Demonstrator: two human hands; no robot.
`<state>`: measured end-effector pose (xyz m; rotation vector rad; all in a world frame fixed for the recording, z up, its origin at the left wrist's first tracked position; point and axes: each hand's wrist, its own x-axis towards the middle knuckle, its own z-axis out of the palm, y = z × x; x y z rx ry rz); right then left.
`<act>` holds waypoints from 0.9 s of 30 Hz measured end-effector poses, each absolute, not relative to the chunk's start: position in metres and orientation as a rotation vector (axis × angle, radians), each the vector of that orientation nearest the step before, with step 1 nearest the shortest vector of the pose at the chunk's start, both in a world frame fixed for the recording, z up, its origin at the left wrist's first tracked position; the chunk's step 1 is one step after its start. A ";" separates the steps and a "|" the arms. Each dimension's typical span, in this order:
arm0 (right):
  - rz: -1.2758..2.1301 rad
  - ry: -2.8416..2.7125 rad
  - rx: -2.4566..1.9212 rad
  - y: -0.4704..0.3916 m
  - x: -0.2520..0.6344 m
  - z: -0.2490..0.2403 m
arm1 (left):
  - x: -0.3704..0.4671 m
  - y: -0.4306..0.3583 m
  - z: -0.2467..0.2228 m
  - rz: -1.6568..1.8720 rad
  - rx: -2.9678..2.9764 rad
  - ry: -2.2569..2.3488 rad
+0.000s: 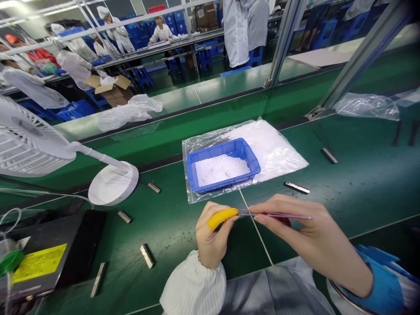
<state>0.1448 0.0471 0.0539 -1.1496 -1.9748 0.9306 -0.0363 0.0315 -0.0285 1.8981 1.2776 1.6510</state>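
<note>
**Green bench, blue tray, tweezers between two hands**

A long green work surface runs across a factory hall; behind it stand metal frame posts, blue crates and people in white coats at further benches.

At the far left a white desk fan leans over its round base, and below it lies a dark device with a yellow label. Several small metal strips lie scattered on the green surface — some near the fan base, others farther right.

In the middle, a blue tray holding small white beads sits on a clear plastic bag, just beyond the hands.

The left hand, in a white striped cuff, is curled with its fingers closed; a yellow cover sits on the forefinger, and that fingertip presses with the thumb against the tip end of thin metal tweezers. The right hand pinches the tweezers' shaft between thumb and fingers, holding them level above the bench — the tool spans the gap between both hands. A blue sleeve cover wraps the right forearm. Whether anything sits in the tweezer tips cannot be told.

Farther right, crumpled clear plastic rests beside a slanted post.
</note>
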 end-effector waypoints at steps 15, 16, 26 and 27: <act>0.595 -2.074 -1.126 0.043 0.141 0.055 | -0.035 0.030 -0.028 1.640 1.902 1.326; 0.611 -2.067 -1.130 0.044 0.141 0.055 | -0.035 0.030 -0.028 1.640 1.900 1.327; 0.889 -1.921 -1.217 0.050 0.147 0.054 | -0.035 0.031 -0.026 1.649 1.823 1.320; 0.887 -1.912 -1.225 0.050 0.148 0.054 | -0.035 0.031 -0.026 1.652 1.822 1.317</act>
